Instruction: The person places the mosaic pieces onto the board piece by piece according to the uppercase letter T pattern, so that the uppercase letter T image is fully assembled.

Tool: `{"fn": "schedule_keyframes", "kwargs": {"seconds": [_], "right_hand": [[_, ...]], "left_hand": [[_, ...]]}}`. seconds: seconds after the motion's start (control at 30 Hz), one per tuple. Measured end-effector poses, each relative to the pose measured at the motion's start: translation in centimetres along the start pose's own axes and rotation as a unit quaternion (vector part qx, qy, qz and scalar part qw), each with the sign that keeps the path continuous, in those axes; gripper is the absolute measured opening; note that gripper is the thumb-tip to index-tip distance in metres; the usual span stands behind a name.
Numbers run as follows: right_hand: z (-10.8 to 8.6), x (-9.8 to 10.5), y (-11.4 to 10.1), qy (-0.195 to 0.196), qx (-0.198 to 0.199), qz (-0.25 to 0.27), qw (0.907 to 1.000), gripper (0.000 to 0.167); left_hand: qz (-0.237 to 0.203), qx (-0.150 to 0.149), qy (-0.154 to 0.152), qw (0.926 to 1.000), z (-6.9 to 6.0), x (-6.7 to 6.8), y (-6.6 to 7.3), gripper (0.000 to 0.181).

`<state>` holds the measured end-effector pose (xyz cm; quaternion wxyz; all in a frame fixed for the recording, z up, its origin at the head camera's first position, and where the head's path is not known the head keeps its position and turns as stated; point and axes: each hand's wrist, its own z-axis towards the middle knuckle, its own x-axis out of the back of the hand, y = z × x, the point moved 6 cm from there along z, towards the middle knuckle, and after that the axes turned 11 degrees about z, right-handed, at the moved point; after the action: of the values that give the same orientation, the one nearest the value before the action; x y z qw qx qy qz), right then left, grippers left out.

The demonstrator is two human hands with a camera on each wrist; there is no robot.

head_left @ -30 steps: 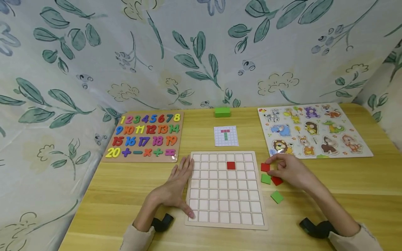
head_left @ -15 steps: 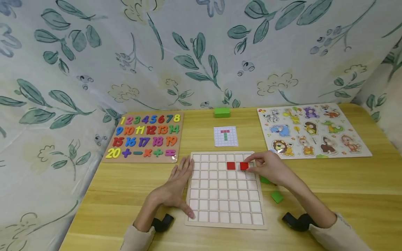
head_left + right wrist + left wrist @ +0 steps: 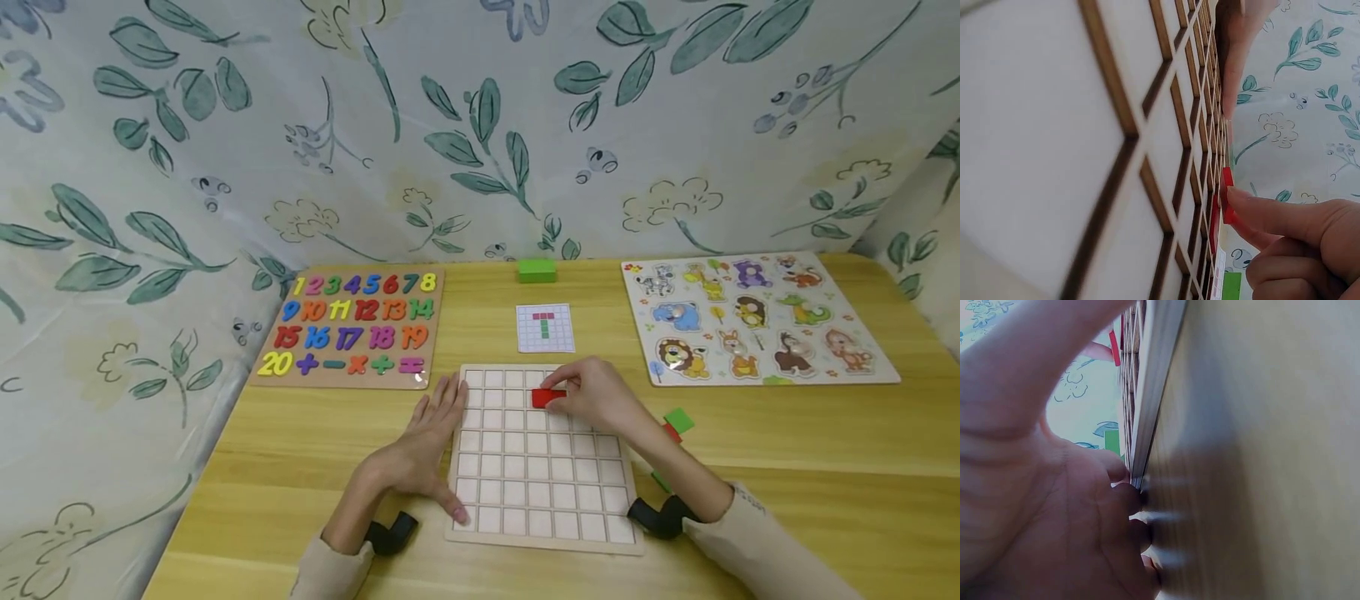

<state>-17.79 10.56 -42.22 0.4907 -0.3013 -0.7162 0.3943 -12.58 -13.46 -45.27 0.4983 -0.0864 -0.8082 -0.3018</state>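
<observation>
A wooden grid board (image 3: 517, 500) lies flat at the middle of the table. My right hand (image 3: 596, 393) is over its upper part, pinching a red square tile (image 3: 1228, 197) between thumb and fingertips. In the right wrist view that tile stands on edge, close to another red tile (image 3: 1214, 226) set in the grid. From the head the two reds overlap, so the gap between them is hard to judge. Along the board's left side my left hand (image 3: 412, 458) lies spread, its thumb touching the near left corner and its fingertips at the edge higher up.
Right of the board lie a green tile (image 3: 678, 419), a red tile (image 3: 672, 432) and another green tile (image 3: 660, 481), partly behind the forearm. Behind it are a pattern card (image 3: 562, 340) and a green block (image 3: 537, 271). A number board (image 3: 375, 379) and an animal puzzle (image 3: 720, 317) flank these.
My right hand has picked up a red tile from the right of the board and carried it left over the grid to the placed red tile. The left hand stays put.
</observation>
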Motion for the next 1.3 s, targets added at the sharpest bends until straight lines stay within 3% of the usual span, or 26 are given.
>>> {"fn": "schedule_keyframes", "kwargs": {"seconds": [0.37,0.7,1.3], "right_hand": [[0.6,-0.7,-0.2,0.008,0.006,-0.038,0.9992,0.024],[0.5,-0.5,0.5,-0.008,-0.009,0.029,0.9995,0.023],[0.8,-1.2,0.6,-0.025,0.002,0.043,0.9987,0.027]], "left_hand": [[-0.003,-0.002,-0.002,1.0000,0.0,0.0,0.0,0.164],[-0.003,-0.005,-0.002,1.0000,0.0,0.0,0.1,0.164],[0.001,-0.004,0.000,1.0000,0.0,0.0,0.0,0.165]]}}
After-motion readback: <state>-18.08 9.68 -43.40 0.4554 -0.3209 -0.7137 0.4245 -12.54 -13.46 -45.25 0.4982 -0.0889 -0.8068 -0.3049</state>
